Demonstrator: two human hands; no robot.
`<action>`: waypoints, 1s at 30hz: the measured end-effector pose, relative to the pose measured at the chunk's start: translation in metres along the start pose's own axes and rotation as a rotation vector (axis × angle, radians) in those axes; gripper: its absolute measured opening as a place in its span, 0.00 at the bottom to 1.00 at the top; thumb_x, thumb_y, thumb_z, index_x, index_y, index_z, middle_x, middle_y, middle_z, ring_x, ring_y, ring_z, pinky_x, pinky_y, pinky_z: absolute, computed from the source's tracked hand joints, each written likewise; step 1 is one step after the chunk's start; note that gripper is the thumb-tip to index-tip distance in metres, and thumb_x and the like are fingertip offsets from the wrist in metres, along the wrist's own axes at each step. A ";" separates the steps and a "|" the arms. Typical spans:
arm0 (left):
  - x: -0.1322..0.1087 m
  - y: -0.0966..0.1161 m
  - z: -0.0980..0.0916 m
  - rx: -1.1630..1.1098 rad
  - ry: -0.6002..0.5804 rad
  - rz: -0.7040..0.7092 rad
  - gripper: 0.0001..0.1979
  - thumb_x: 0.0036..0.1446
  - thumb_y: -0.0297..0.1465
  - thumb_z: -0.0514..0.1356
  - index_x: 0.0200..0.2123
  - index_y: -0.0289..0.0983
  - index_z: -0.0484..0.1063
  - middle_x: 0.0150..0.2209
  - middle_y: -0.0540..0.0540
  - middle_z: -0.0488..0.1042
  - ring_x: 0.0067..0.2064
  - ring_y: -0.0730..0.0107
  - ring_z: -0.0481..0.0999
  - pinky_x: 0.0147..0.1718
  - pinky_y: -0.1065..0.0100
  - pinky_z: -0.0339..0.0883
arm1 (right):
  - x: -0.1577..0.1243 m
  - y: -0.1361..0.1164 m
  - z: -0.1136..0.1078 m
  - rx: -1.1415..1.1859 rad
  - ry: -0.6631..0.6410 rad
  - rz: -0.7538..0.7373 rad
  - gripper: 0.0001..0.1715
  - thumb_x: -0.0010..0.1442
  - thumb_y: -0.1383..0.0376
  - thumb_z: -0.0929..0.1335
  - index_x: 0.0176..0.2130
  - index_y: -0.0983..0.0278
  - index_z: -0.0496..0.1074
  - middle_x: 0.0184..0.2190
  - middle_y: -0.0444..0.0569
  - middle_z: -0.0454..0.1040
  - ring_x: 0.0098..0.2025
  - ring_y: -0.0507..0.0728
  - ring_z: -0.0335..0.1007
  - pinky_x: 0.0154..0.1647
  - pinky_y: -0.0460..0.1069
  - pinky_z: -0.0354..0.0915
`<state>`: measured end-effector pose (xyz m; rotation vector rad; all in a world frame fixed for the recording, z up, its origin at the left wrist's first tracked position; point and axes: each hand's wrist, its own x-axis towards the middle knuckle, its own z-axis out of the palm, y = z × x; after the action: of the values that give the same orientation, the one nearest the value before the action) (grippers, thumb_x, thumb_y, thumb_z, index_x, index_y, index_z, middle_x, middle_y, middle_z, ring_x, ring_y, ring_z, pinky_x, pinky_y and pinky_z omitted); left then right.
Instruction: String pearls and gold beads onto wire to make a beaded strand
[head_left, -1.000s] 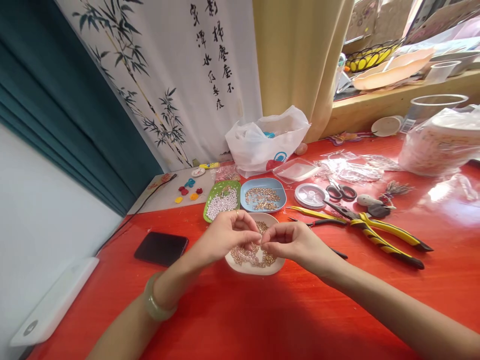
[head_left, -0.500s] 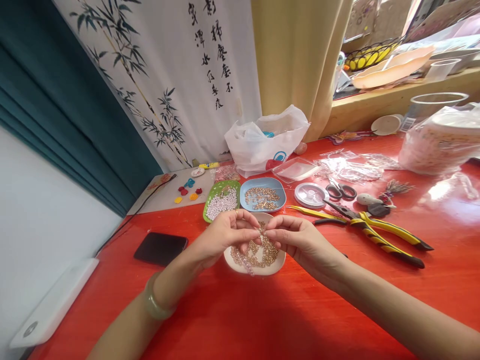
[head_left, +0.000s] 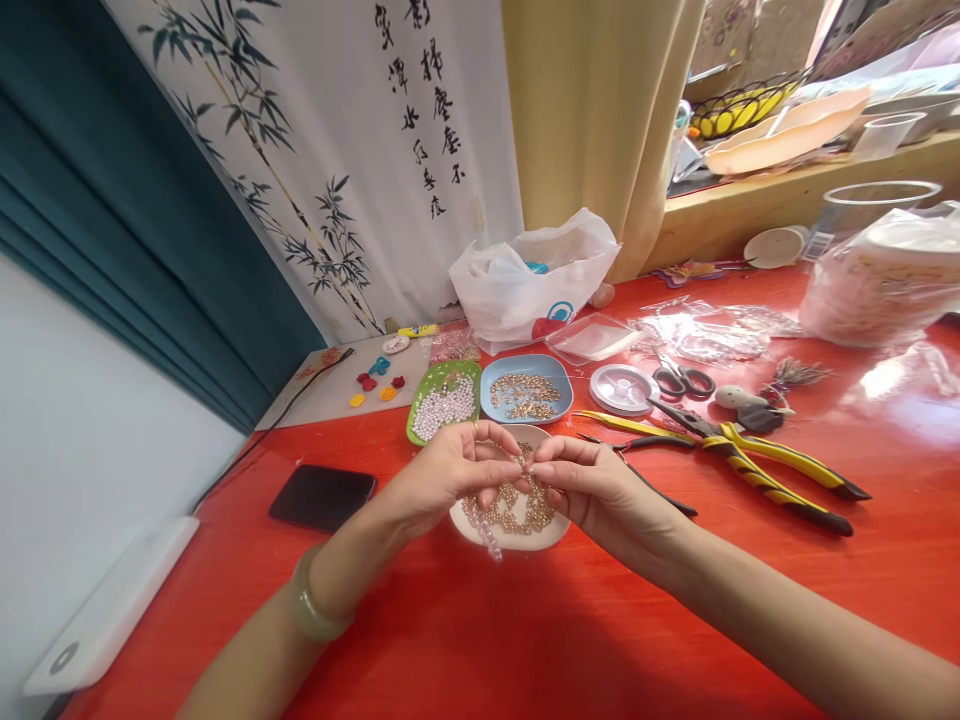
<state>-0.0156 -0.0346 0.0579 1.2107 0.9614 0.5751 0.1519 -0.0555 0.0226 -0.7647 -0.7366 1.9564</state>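
Observation:
My left hand [head_left: 466, 466] and my right hand [head_left: 581, 474] meet fingertip to fingertip above a white dish [head_left: 459, 525] of gold beads [head_left: 538, 508]. Both are pinched closed on something tiny between them that I cannot make out. A short strand of pinkish clear beads [head_left: 491, 540] hangs below my left hand, over the dish's front rim. Behind the dish are a green tray [head_left: 412, 425] of pearly beads [head_left: 444, 408] and a blue tray [head_left: 565, 398] of gold pieces [head_left: 525, 390].
A black phone [head_left: 322, 497] lies at left. Yellow-black pliers [head_left: 765, 465], red-black pliers [head_left: 652, 485], scissors [head_left: 681, 380] and a clear round spool [head_left: 622, 388] lie at right. A white plastic bag [head_left: 517, 290] stands behind the trays.
My right hand has shifted slightly left and up, uncovering more of the red-black pliers. The pinkish strand hangs slightly lower.

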 end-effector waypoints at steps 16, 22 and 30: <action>-0.001 0.003 0.001 0.010 -0.001 -0.017 0.14 0.42 0.30 0.64 0.31 0.33 0.63 0.24 0.46 0.74 0.17 0.85 0.61 0.18 0.75 0.52 | 0.002 0.001 -0.004 0.092 -0.041 0.032 0.07 0.40 0.69 0.74 0.23 0.65 0.72 0.22 0.41 0.73 0.24 0.43 0.68 0.25 0.36 0.62; -0.001 0.004 0.000 0.022 0.006 -0.026 0.15 0.41 0.30 0.64 0.31 0.33 0.63 0.24 0.46 0.74 0.17 0.85 0.60 0.18 0.75 0.51 | 0.001 0.002 -0.004 0.112 -0.051 0.038 0.07 0.41 0.70 0.74 0.23 0.66 0.72 0.21 0.41 0.73 0.24 0.43 0.68 0.25 0.35 0.62; -0.001 0.004 0.001 0.017 0.001 -0.019 0.14 0.41 0.31 0.64 0.31 0.33 0.63 0.25 0.46 0.75 0.16 0.86 0.60 0.18 0.75 0.52 | 0.002 0.002 -0.003 0.126 -0.038 0.049 0.08 0.40 0.70 0.74 0.23 0.65 0.72 0.22 0.40 0.73 0.24 0.43 0.69 0.24 0.35 0.62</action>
<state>-0.0153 -0.0348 0.0621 1.2151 0.9794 0.5542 0.1524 -0.0541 0.0185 -0.6764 -0.6152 2.0452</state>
